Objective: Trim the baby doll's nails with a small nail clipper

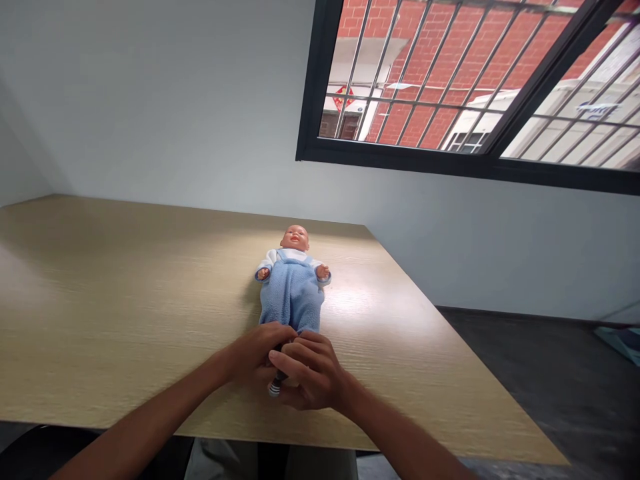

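Observation:
A baby doll (pixel 291 287) lies on its back on the table, head toward the wall, in light-blue fleece overalls over a white top. Both of my hands meet at the lower ends of its legs and hide its feet. My left hand (pixel 261 348) is closed there, its fingers partly covered by the other hand. With fingers curled, my right hand (pixel 311 372) grips around a small dark piece with pale stripes (pixel 275 387), perhaps a sock or shoe. The striped end pokes out between the hands, toward me.
The doll rests on a light wood-grain table (pixel 150 287), whose right edge drops to a dark floor (pixel 525 373). Behind stand a pale wall (pixel 175 100) and a dark-framed barred window (pixel 400 155). A black rounded seat (pixel 45 453) shows at the lower left.

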Available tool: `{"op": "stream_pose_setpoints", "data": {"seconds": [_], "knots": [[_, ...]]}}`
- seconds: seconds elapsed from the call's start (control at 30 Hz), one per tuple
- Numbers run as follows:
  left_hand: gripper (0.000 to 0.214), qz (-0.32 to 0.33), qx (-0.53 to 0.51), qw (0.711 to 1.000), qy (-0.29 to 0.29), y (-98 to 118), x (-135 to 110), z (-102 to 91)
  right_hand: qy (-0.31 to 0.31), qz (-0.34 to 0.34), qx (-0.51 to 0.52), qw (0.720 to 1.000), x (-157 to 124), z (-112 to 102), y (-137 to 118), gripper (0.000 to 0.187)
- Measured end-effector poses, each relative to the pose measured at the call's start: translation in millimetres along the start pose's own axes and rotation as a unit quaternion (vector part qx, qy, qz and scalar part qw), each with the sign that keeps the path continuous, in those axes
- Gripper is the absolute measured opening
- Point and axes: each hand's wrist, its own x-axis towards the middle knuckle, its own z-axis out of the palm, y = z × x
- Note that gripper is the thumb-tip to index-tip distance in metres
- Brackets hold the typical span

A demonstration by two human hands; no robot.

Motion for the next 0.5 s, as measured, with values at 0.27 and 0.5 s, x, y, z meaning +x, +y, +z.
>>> {"op": "stream_pose_setpoints", "data": {"seconds": [0.27,0.5], "knots": [[0.023,-0.003,0.003,1.000,0.000,-0.6,-0.6,-0.2,0.003,-0.001,0.004,1.000,-0.8,0.7,0.3,0.036],[0.021,-0.001,0.004,1.000,0.003,0.2,0.3,-0.3,-0.006,0.002,0.004,1.000,-1.9,0.1,0.7,0.038]]}}
